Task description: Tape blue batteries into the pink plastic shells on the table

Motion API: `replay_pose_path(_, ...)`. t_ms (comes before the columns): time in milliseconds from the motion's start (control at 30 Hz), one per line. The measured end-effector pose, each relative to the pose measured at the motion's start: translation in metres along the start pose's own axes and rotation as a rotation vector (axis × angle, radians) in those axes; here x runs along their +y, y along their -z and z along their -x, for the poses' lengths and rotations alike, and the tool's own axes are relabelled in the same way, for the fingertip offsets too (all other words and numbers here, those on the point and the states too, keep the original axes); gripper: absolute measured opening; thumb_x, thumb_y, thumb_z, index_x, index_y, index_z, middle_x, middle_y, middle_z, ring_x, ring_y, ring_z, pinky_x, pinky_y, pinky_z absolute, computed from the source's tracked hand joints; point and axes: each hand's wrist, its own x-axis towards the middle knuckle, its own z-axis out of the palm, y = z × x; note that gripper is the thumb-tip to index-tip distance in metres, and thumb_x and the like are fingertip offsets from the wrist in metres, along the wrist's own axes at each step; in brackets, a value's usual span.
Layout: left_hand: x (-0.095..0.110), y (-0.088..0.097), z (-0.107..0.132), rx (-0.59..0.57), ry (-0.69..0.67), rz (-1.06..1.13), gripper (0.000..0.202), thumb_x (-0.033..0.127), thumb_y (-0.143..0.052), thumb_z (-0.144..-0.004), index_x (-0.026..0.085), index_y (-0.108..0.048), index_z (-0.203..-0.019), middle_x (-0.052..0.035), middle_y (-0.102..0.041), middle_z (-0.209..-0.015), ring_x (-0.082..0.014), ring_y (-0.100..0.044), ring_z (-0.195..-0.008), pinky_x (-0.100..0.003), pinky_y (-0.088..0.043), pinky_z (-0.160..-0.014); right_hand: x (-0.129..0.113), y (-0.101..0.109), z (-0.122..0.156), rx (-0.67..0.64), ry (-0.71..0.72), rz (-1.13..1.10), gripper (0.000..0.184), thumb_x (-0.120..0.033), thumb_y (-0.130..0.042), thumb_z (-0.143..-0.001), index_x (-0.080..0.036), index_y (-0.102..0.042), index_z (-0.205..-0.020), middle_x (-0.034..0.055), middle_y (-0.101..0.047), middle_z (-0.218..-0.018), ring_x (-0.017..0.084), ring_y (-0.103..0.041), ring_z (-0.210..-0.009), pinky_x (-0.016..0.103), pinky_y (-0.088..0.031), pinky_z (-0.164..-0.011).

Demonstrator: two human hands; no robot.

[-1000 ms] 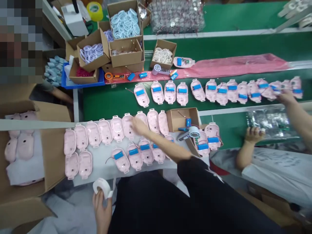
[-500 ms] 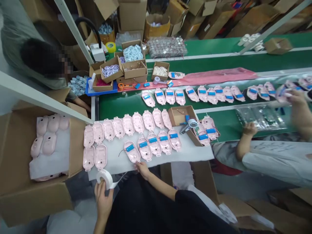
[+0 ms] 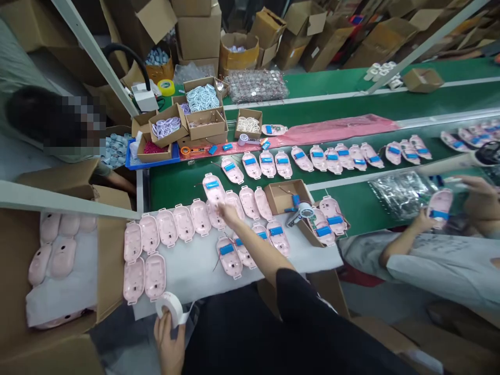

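Note:
My right hand reaches forward over the white sheet and grips a pink shell with a blue battery, held just above the green belt's near edge. My left hand stays low by my lap, closed on a roll of white tape. Rows of empty pink shells lie on the sheet, and shells with blue batteries lie under my right forearm.
A green conveyor belt carries a row of battery-fitted pink shells. Small cardboard boxes of rings stand at the back. A big carton of pink covers is at left. A co-worker's hands at right hold a shell. Another person sits at left.
My right hand has gone from the sheet's near edge, picked up a battery-fitted shell and carried it forward to the belt. The view tilted slightly. The left hand kept the tape roll.

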Motion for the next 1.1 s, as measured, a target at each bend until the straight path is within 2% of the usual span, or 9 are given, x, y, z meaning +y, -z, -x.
replay_pose_path(133,0.020,-0.010,0.002,-0.006,0.094,-0.020,0.061,0.068,-0.056,-0.085,0.018,-0.072,-0.116,-0.0198,-0.068,-0.133,-0.0403,-0.056,-0.129,-0.059,-0.044,-0.112,-0.054,-0.028,-0.105,0.036,-0.053,0.041,0.026,-0.023,-0.059,-0.101,-0.017,-0.056,-0.076,0.0029,-0.066,-0.062,0.010,-0.055,-0.053,0.021,-0.039,-0.052)
replay_pose_path(233,0.030,-0.015,0.001,-0.029,0.101,-0.013,0.061,0.069,-0.054,-0.086,0.018,-0.072,-0.115,-0.0181,-0.069,-0.133,-0.0391,-0.056,-0.129,-0.059,-0.044,-0.113,-0.060,-0.035,-0.124,0.057,-0.081,0.107,0.030,-0.030,-0.064,-0.100,-0.017,-0.057,-0.074,0.0012,-0.062,-0.056,0.011,-0.052,-0.051,0.021,-0.037,-0.051)
replay_pose_path(333,0.030,-0.017,-0.004,-0.046,0.092,-0.014,0.061,0.069,-0.054,-0.086,0.018,-0.073,-0.113,-0.0185,-0.070,-0.129,-0.0401,-0.055,-0.130,-0.059,-0.045,-0.111,-0.033,-0.013,-0.082,0.087,0.030,0.233,0.039,-0.042,-0.068,-0.097,-0.018,-0.059,-0.067,0.0014,-0.060,-0.054,0.014,-0.057,-0.056,0.023,-0.039,-0.055)
replay_pose_path(433,0.022,-0.015,-0.013,-0.051,0.051,0.000,0.061,0.069,-0.054,-0.085,0.018,-0.074,-0.111,-0.0190,-0.071,-0.124,-0.0410,-0.055,-0.129,-0.058,-0.047,-0.109,0.038,0.037,0.016,0.068,0.147,0.449,0.049,-0.054,-0.062,-0.097,-0.021,-0.060,-0.061,0.0026,-0.062,-0.055,0.018,-0.062,-0.061,0.025,-0.042,-0.059)
replay_pose_path(567,0.007,-0.006,-0.027,-0.050,-0.043,0.023,0.058,0.065,-0.057,-0.085,0.016,-0.074,-0.110,-0.0200,-0.072,-0.122,-0.0407,-0.056,-0.128,-0.058,-0.046,-0.109,0.165,0.101,0.151,-0.022,-0.346,0.407,0.052,-0.067,-0.067,-0.087,-0.022,-0.059,-0.063,0.0050,-0.062,-0.051,0.017,-0.057,-0.041,0.026,-0.035,-0.042)
replay_pose_path(667,0.005,0.003,-0.035,-0.073,-0.094,0.039,0.056,0.062,-0.058,-0.085,0.016,-0.074,-0.112,-0.0205,-0.071,-0.125,-0.0384,-0.059,-0.124,-0.058,-0.046,-0.110,0.216,0.112,0.189,0.076,-0.515,0.142,0.048,-0.067,-0.073,-0.082,-0.020,-0.060,-0.080,0.0082,-0.071,-0.070,0.017,-0.063,-0.045,0.021,-0.034,-0.038)
replay_pose_path(833,0.018,0.012,-0.039,-0.169,-0.099,0.046,0.055,0.060,-0.058,-0.085,0.018,-0.074,-0.117,-0.0163,-0.071,-0.128,-0.0360,-0.058,-0.128,-0.055,-0.048,-0.111,0.217,0.082,0.177,0.140,-0.368,-0.156,0.031,-0.046,-0.075,-0.088,-0.019,-0.061,-0.081,0.0071,-0.072,-0.076,0.014,-0.065,-0.053,0.019,-0.039,-0.042)
replay_pose_path(967,0.015,0.011,-0.032,-0.149,-0.066,0.033,0.054,0.059,-0.057,-0.084,0.018,-0.075,-0.114,-0.0160,-0.072,-0.125,-0.0383,-0.056,-0.131,-0.056,-0.048,-0.110,0.209,0.070,0.185,0.014,-0.365,-0.195,0.028,-0.043,-0.075,-0.088,-0.017,-0.067,-0.080,0.0101,-0.074,-0.078,0.015,-0.065,-0.055,0.022,-0.043,-0.047)
replay_pose_path(1100,0.002,0.006,-0.019,-0.056,0.002,0.018,0.058,0.064,-0.055,-0.083,0.016,-0.075,-0.109,-0.0197,-0.072,-0.124,-0.0427,-0.057,-0.128,-0.060,-0.048,-0.108,0.154,0.041,0.151,-0.115,-0.210,-0.116,0.038,-0.051,-0.073,-0.088,-0.018,-0.064,-0.073,0.0055,-0.068,-0.066,0.011,-0.056,-0.050,0.022,-0.039,-0.048)
